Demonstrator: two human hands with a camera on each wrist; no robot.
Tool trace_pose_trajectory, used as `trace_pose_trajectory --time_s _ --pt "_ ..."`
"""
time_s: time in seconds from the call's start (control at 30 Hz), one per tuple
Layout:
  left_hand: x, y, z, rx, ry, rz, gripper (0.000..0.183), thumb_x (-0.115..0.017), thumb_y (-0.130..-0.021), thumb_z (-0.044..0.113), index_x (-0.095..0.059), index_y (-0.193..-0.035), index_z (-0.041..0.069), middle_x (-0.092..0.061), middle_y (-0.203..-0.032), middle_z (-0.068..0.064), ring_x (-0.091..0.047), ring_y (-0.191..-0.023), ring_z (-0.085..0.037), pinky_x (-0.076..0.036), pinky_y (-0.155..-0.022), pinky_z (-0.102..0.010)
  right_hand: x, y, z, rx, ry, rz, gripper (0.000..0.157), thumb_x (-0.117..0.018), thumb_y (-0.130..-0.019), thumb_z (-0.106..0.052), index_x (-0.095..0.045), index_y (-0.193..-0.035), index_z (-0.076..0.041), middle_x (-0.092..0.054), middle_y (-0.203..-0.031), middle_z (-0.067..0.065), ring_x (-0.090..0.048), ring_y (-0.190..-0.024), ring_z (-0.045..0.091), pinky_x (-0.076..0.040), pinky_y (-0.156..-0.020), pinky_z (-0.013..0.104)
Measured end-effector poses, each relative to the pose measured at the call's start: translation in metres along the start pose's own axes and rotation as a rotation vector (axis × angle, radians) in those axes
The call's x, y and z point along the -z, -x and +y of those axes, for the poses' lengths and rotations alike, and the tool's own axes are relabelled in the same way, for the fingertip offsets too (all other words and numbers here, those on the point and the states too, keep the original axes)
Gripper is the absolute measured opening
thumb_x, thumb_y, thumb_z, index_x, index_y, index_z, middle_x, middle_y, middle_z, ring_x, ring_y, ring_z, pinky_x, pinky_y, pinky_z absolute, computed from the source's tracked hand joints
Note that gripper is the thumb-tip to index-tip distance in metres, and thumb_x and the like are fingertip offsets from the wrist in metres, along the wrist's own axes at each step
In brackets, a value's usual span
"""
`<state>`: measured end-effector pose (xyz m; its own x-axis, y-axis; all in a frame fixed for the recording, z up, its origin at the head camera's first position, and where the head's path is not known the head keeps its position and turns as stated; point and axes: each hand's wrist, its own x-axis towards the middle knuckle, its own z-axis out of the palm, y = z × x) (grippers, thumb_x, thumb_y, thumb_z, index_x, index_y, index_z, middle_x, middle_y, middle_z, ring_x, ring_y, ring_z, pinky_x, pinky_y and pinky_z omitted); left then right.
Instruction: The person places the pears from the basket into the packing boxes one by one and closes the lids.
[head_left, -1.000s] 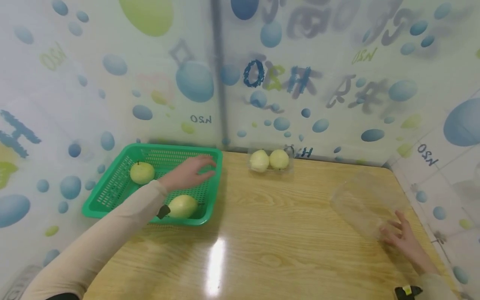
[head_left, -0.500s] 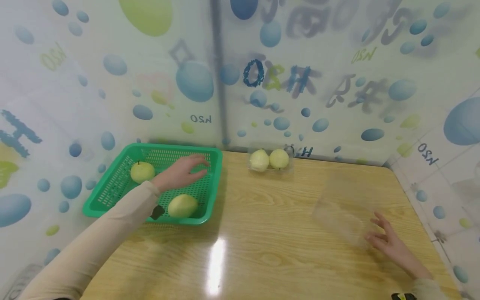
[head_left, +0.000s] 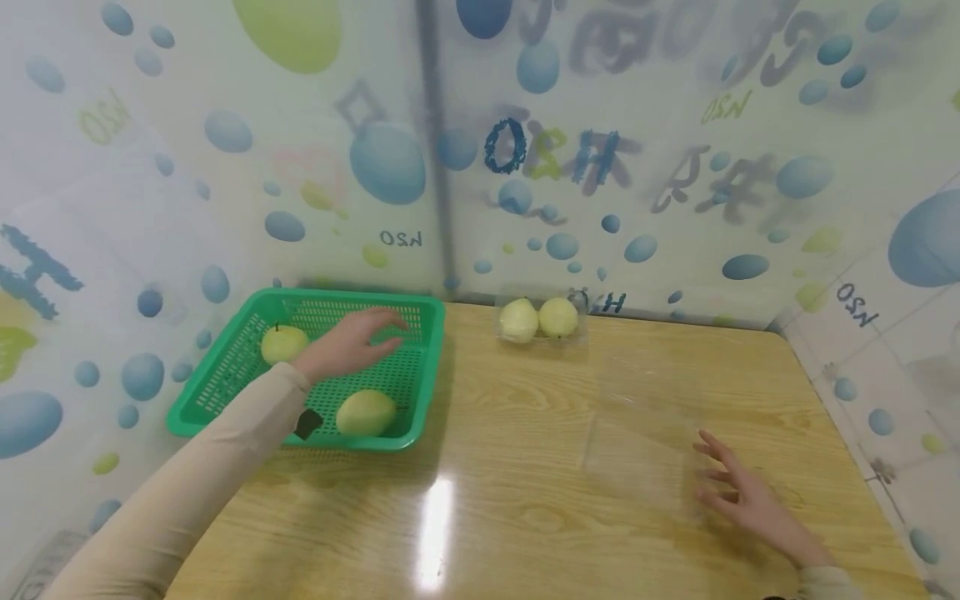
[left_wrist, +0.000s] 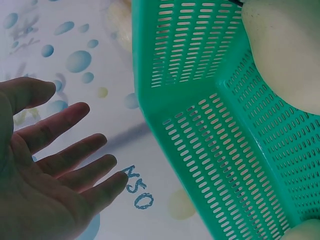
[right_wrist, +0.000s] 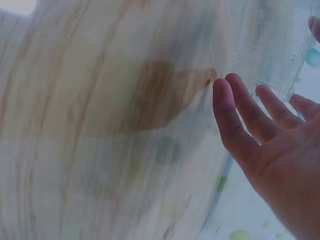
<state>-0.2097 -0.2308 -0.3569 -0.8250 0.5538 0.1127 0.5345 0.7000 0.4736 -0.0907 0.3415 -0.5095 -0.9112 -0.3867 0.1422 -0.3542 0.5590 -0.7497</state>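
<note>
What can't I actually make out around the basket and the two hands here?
Head view: part of the green basket's near side, hidden by the left sleeve.
Head view: the clear plastic box's full outline, too faint against the table; whether the right hand touches it is unclear.
Left wrist view: the rest of the upper pear, cut off by the top and right edges.

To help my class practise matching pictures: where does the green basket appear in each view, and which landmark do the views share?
Head: the green basket is left of centre, on the table.
Left wrist: it takes up the right side, running off the top, right and bottom edges.
Right wrist: it is not in this picture.
Shared landmark: the spotted wall, part of which shows in all three views.
</note>
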Motion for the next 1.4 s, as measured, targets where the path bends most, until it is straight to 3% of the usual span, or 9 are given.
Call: trace_pose_trajectory --time_s 0.1,0.2,0.33,0.5,0.67,1.07,1.4 --pt "0.000 0.001 -0.004 -0.006 0.002 0.004 0.027 -0.056 -0.096 0.010 -0.060 -0.119 -0.004 -0.061 -0.120 -0.020 -0.053 -0.115 -0.038 -0.041 -0.099 -0.052 -0.006 -0.002 -0.005 0.014 -0.039 -0.024 0.085 -0.068 -0.086 0.003 -0.016 -0.153 -0.003 -0.039 -0.139 0.003 -0.059 -0.105 0.024 -0.054 -0.071 0.027" --pt "0.000 0.001 -0.006 -0.013 0.005 0.008 0.026 -0.057 -0.096 0.008 -0.060 -0.118 -0.005 -0.061 -0.117 -0.021 -0.055 -0.113 -0.039 -0.042 -0.098 -0.052 -0.013 -0.006 -0.012 0.023 -0.071 -0.065 0.085 -0.067 -0.088 0.000 -0.014 -0.154 -0.005 -0.039 -0.140 0.012 -0.057 -0.109 0.017 -0.054 -0.073 0.027" --pt "-0.002 0.001 -0.008 -0.020 -0.003 0.006 0.026 -0.056 -0.096 0.008 -0.060 -0.118 -0.005 -0.062 -0.117 -0.020 -0.055 -0.112 -0.039 -0.043 -0.097 -0.052 -0.023 -0.014 -0.020 0.023 -0.123 -0.110 0.086 -0.069 -0.087 -0.001 -0.014 -0.154 -0.006 -0.036 -0.139 0.031 -0.056 -0.110 0.031 -0.054 -0.074 0.029" --pt "-0.003 0.003 -0.009 -0.022 -0.013 -0.010 0.026 -0.055 -0.096 0.007 -0.060 -0.118 -0.006 -0.061 -0.118 -0.021 -0.055 -0.113 -0.041 -0.042 -0.097 -0.053 -0.038 -0.027 -0.030 0.003 -0.181 -0.161 0.087 -0.070 -0.087 -0.005 -0.013 -0.154 -0.005 -0.033 -0.140 0.034 -0.050 -0.110 0.053 -0.054 -0.077 0.031" --pt "-0.001 0.003 -0.009 -0.020 -0.015 -0.023 0.027 -0.055 -0.097 0.008 -0.060 -0.119 -0.006 -0.061 -0.118 -0.021 -0.054 -0.113 -0.040 -0.041 -0.098 -0.053 -0.051 -0.036 -0.038 -0.039 -0.213 -0.198 0.090 -0.071 -0.088 -0.010 -0.011 -0.154 -0.007 -0.031 -0.141 0.034 -0.048 -0.114 0.053 -0.054 -0.079 0.032" --pt "0.002 0.010 -0.022 0.028 -0.023 -0.007 0.028 -0.056 -0.096 0.008 -0.059 -0.119 -0.007 -0.061 -0.120 -0.023 -0.053 -0.114 -0.042 -0.040 -0.098 -0.055 -0.067 -0.051 -0.048 -0.038 -0.215 -0.246 0.096 -0.073 -0.087 -0.014 -0.006 -0.155 -0.008 -0.028 -0.145 0.032 -0.044 -0.119 0.052 -0.051 -0.085 0.033" --pt "0.025 0.024 -0.043 0.192 0.007 -0.018 0.034 -0.053 -0.099 0.016 -0.057 -0.128 -0.003 -0.055 -0.131 -0.023 -0.045 -0.124 -0.042 -0.035 -0.102 -0.056 -0.076 -0.057 -0.057 -0.033 -0.221 -0.256 0.103 -0.078 -0.083 -0.019 -0.005 -0.155 -0.009 -0.027 -0.146 0.030 -0.043 -0.119 0.050 -0.052 -0.084 0.034"
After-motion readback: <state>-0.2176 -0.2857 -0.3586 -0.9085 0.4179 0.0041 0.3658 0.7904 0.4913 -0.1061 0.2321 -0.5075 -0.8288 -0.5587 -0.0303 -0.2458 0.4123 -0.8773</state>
